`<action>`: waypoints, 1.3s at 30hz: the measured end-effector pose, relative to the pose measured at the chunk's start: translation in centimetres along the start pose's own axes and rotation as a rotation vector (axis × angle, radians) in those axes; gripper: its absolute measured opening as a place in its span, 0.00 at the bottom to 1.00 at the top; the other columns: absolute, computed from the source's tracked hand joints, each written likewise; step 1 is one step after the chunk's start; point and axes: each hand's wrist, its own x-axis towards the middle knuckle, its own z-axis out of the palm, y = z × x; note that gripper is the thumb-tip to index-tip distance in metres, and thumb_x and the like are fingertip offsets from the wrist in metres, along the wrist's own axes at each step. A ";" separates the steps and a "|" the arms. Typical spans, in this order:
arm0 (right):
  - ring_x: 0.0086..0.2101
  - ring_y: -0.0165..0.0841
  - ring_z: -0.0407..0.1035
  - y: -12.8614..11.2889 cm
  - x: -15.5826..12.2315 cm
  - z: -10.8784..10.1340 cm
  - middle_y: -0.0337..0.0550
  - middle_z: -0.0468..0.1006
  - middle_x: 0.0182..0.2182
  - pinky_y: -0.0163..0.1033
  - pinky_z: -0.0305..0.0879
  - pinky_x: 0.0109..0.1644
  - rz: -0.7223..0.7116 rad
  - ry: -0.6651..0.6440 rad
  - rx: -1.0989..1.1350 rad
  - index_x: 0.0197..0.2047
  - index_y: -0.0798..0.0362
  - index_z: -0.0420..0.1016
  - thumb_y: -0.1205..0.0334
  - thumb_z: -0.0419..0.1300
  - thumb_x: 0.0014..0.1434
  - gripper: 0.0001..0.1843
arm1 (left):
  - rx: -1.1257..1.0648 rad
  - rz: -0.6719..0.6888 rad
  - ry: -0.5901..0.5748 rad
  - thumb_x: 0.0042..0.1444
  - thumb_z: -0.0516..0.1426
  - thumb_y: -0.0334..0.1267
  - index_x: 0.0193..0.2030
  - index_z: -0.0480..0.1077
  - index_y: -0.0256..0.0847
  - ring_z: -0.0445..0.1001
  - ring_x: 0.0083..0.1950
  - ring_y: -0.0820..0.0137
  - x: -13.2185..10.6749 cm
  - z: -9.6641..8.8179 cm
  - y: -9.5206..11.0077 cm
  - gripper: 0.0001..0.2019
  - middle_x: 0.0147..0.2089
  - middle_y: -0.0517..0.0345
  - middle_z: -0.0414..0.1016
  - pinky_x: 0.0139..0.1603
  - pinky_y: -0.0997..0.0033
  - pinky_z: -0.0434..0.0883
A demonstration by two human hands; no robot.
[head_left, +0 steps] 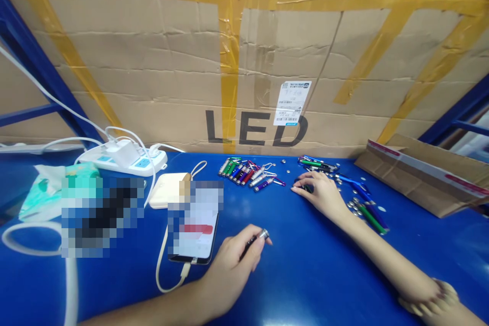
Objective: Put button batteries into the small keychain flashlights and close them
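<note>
My left hand (233,265) is closed around a small black mini flashlight (263,234), its silver end sticking out past the thumb and fingers. Farther off to the right, my right hand (324,196) has its fingers bent down to the table with the tips together. Something dark shows under those fingers, too covered to name. Several coloured mini flashlights (244,173) with clips lie in a row left of that hand. Beyond and beside it are more flashlight bodies, among them a green tube (372,219) and a blue one (353,182), with small silver button-like pieces (355,206) around them.
A phone (194,229) on a cable lies near my left hand, beside a cream power bank (168,188). A power strip (126,158) and a tissue pack (49,188) sit at left. An open cardboard tray (420,173) stands at right. A large taped carton (171,61) closes off the back.
</note>
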 end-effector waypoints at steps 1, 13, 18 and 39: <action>0.41 0.43 0.70 0.0 0.0 -0.1 0.46 0.77 0.37 0.48 0.65 0.43 0.003 -0.007 0.001 0.30 0.48 0.80 0.46 0.55 0.58 0.18 | 0.005 -0.001 0.002 0.64 0.44 0.45 0.40 0.68 0.39 0.57 0.24 0.74 0.0 0.0 0.0 0.16 0.21 0.68 0.56 0.27 0.75 0.56; 0.39 0.35 0.70 -7.7 -1.7 -2.8 0.45 0.76 0.36 0.41 0.68 0.40 -0.275 0.045 0.475 0.33 0.51 0.76 0.56 0.58 0.59 0.09 | 0.070 0.014 0.012 0.64 0.44 0.44 0.40 0.67 0.39 0.57 0.24 0.74 0.1 0.2 0.3 0.15 0.21 0.68 0.56 0.27 0.74 0.54; 0.29 0.30 0.71 -10.8 -2.9 -3.4 0.42 0.79 0.29 0.32 0.67 0.27 -0.269 -0.030 0.756 0.32 0.52 0.76 0.59 0.59 0.59 0.07 | 0.071 0.012 0.013 0.63 0.44 0.44 0.35 0.64 0.40 0.57 0.24 0.74 0.2 0.3 0.3 0.14 0.21 0.68 0.56 0.27 0.74 0.55; 0.34 0.29 0.72 -10.5 -3.5 -3.8 0.46 0.76 0.39 0.28 0.67 0.25 -0.299 -0.242 0.913 0.40 0.52 0.77 0.63 0.60 0.57 0.07 | -0.010 -0.007 0.025 0.64 0.44 0.45 0.29 0.58 0.42 0.56 0.25 0.73 0.3 0.2 -0.7 0.15 0.23 0.68 0.56 0.28 0.74 0.55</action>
